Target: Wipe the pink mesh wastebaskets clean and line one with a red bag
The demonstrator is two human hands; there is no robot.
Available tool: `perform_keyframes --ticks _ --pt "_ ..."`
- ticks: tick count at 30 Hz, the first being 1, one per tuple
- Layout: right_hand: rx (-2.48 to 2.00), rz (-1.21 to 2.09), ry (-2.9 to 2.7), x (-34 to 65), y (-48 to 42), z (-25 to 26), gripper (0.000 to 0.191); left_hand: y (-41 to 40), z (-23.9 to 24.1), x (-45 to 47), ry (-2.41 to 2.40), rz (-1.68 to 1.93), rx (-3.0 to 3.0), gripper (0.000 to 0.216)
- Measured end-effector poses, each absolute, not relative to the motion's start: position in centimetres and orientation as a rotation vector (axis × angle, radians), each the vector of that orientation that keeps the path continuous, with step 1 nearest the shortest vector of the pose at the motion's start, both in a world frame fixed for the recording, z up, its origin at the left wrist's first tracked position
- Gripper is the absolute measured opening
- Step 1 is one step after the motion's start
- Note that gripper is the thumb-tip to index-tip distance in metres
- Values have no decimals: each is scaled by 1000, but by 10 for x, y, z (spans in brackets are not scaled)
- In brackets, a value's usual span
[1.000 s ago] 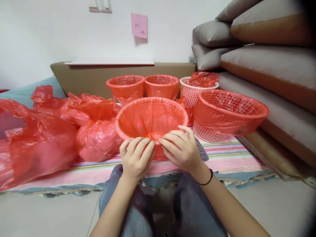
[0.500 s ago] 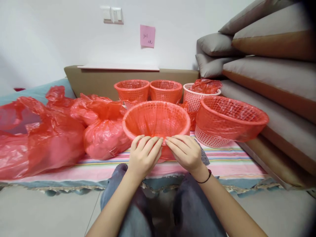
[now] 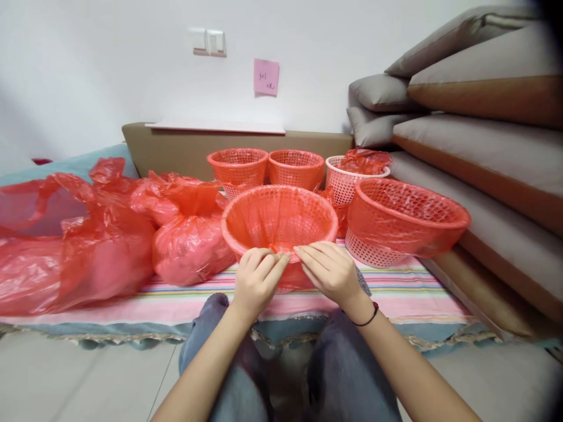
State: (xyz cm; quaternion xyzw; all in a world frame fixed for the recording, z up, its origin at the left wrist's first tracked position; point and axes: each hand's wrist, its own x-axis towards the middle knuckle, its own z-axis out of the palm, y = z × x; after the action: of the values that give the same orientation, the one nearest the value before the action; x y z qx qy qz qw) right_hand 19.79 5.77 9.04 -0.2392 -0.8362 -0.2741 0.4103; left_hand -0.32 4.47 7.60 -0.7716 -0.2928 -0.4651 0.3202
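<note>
A round red mesh basket (image 3: 280,218) lined with thin red plastic stands tilted toward me on a striped mat (image 3: 396,281). My left hand (image 3: 256,282) and my right hand (image 3: 331,271) rest side by side on its near rim, fingertips pinching the red plastic film where it gathers at the rim. A black band circles my right wrist. My knees in grey trousers are below the hands.
A film-wrapped red basket (image 3: 407,221) sits right of it. Two red baskets (image 3: 238,166) (image 3: 296,168) and a white basket (image 3: 349,176) holding red plastic stand behind. Bulging red plastic bags (image 3: 88,231) lie left. Sofa cushions (image 3: 479,146) rise at right; a low brown ledge (image 3: 237,146) runs behind.
The view has tilted up and shifted slightly. My hands stay on the near rim; the left fingers have curled in tighter on the plastic.
</note>
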Motion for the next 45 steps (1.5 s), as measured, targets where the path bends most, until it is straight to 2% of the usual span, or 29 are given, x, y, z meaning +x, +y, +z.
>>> perform_keyframes --ticks 5,8,13,20,24,29,38,45 --pt "-584 -893 -2088 196 48 89 20 37 72 -9 -702 -1118 -2029 26" --pt "-583 -902 -2079 194 43 87 19 35 69 -15 -684 -1106 -2019 27" --pt "-668 -742 -2111 196 43 86 30 39 66 -19 -765 -1047 -2020 38" --pt "-775 -409 -2175 203 45 97 49 14 89 -1 -1311 -824 -2199 64" --pt "-906 -295 -2214 202 60 113 53 19 107 3 -1283 -860 -2306 82" --pt "-973 -258 -2255 199 84 122 51 61 118 3 -1245 -993 -2148 72" --pt "-1001 -268 -2387 192 95 106 54 73 112 0 -1176 -747 -2341 65" --pt "-1007 -309 -2334 192 88 102 54 69 117 3 -1256 -567 -2575 72"
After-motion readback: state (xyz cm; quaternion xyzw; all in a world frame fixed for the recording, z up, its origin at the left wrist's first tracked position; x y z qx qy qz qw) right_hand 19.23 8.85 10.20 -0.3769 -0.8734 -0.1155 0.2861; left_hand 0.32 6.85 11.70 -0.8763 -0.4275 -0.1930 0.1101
